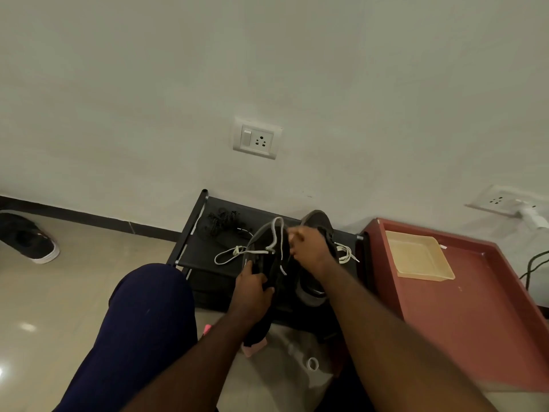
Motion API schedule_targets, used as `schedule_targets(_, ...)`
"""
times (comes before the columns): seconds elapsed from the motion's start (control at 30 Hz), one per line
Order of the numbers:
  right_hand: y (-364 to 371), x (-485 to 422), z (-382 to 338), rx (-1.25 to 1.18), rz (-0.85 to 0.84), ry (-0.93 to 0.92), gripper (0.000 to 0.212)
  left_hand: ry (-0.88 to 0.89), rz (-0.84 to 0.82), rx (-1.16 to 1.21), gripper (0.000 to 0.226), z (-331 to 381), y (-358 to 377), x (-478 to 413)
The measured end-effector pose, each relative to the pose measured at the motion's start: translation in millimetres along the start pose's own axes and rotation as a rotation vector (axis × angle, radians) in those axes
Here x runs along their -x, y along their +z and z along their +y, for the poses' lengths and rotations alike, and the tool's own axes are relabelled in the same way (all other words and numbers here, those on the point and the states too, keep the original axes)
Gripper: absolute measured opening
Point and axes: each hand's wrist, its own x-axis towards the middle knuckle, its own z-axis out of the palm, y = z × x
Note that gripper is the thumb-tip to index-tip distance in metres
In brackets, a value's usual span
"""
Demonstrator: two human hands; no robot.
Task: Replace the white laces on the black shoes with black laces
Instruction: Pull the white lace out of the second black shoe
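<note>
Head view: at a low black shoe rack [205, 248], a seated person works on a black shoe [267, 263] held over its front edge, one of two there. A third dark shoe [32, 239] lies on the floor, well apart. The left hand [252, 288] clasps the shoe in its grip; blur hides whether the right hand [309, 248], at the eyelets, has a grip on anything. Two white laces [277, 230] remain, and one tangle of black laces [221, 221] waits on the rack. Loosening each crossing before pulling should spare the eyelets.
</note>
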Motion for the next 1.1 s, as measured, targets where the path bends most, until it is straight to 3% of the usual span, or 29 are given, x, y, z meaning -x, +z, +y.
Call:
schedule_targets(0.07,13.8,4.6,13.2,0.218,-0.050,0.009,0.017,0.013,-0.003,-0.012,0.021,0.8,0.6,0.4)
schedule_targets(0.23,43.2,13.5,25.6,0.281,0.075,0.043,0.010,0.064,0.005,-0.050,0.017,0.7,1.8,3.2)
schedule_targets(0.33,45.0,9.5,24.7,0.407,0.047,0.025,0.017,0.073,-0.006,-0.052,0.018,-0.8,1.9,3.2)
schedule_targets(0.4,43.0,9.0,19.3,0.276,0.034,-0.016,0.015,0.059,0.001,-0.044,0.019,-0.7,0.3,2.7)
schedule_targets(0.57,20.2,11.1,-14.9,-0.360,0.334,-0.063,0.012,0.007,0.055,0.012,0.020,2.2,-3.9,0.1)
schedule_targets(0.63,16.3,10.2,-15.0,-0.280,0.269,-0.078,0.010,0.001,0.057,0.022,0.020,2.3,-3.1,0.7)
schedule_targets(0.77,32.8,13.2,18.7,0.155,0.001,0.015,0.019,0.021,0.040,0.007,0.018,3.0,-3.0,2.0)
schedule_targets(1.1,35.0,23.5,24.9,0.248,0.169,-0.033,0.026,0.009,0.014,-0.025,0.022,4.4,-5.9,2.8)
